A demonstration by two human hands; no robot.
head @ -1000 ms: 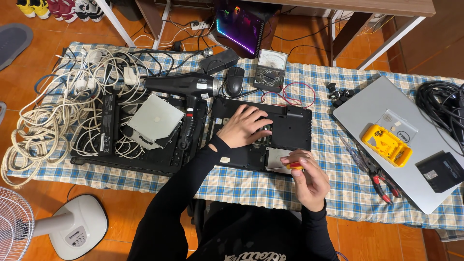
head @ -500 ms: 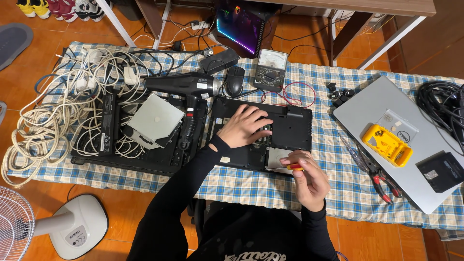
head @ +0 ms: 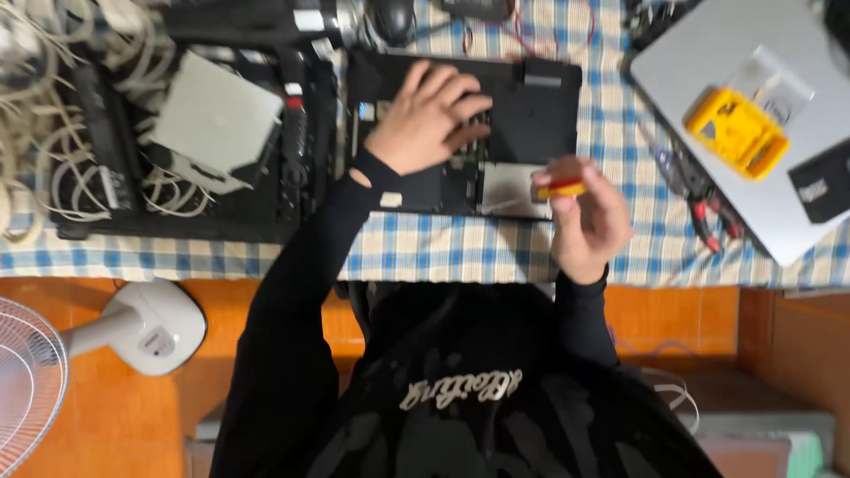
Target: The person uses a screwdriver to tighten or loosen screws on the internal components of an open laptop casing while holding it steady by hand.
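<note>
My left hand (head: 427, 117) lies flat with spread fingers on the opened black laptop base (head: 531, 115) on the checked tablecloth. My right hand (head: 586, 219) hovers at the table's near edge, fingers closed around a small red-and-yellow screwdriver handle (head: 561, 187). A pale rectangular panel (head: 512, 189) of the laptop base sits just left of that hand. The frame is blurred.
A dismantled black device (head: 177, 177) with a white square part (head: 212, 119) and pale coiled cables (head: 35, 97) fills the left. A silver laptop lid (head: 753, 204) carries a yellow meter (head: 737, 131); red-handled pliers (head: 704, 212) lie beside it. A white fan base (head: 146, 327) stands on the floor.
The view has closed in and dropped lower, now blurred. My right hand has lifted slightly with the screwdriver; my left hand stays on the laptop base.
</note>
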